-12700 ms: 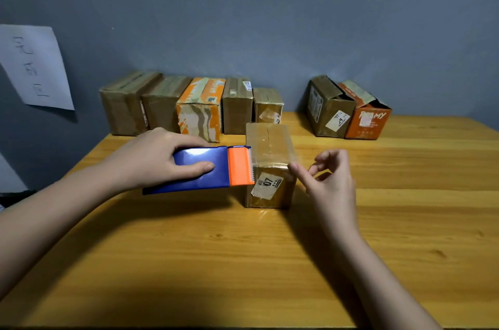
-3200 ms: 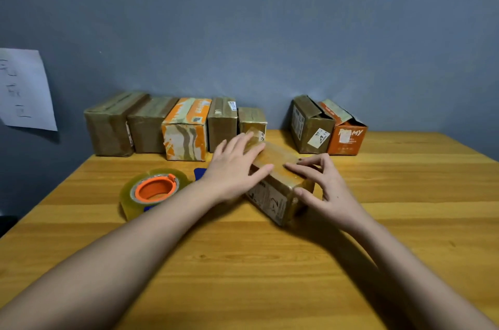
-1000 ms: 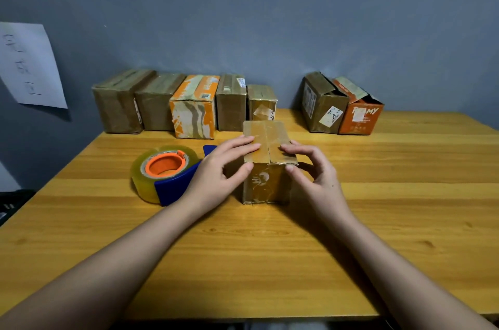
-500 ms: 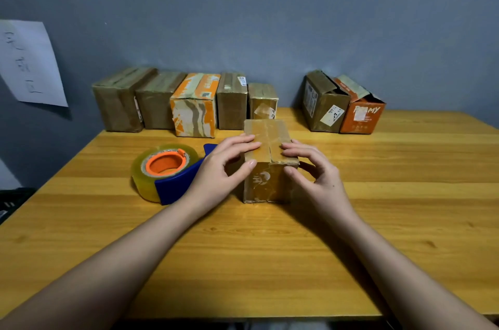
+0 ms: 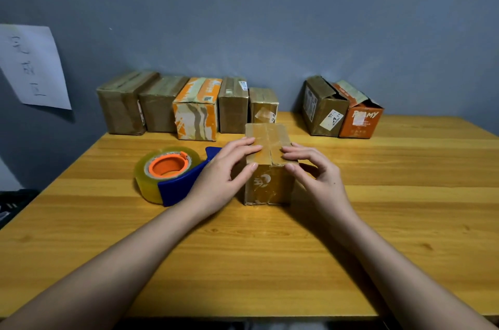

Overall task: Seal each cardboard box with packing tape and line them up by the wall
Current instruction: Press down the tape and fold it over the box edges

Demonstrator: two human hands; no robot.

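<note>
The room is dim and the light seems to fall from above and somewhat behind me, warm on the table point(image 5: 405, 167), which shows a soft sheen but no hard glare. My forearms cast broad, blurred shadows on the wood. The grey wall point(image 5: 270, 19) darkens toward the corners. The wide lens bows the table's edges. Focus is fair; labels on the far boxes point(image 5: 189, 105) stay soft.

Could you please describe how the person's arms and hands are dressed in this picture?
Both forearms are bare as far as the frame shows, with no sleeves visible. The left hand and right hand wear no gloves, and no rings, watch or bracelets are visible. The fingernails look short and unpainted.
</note>
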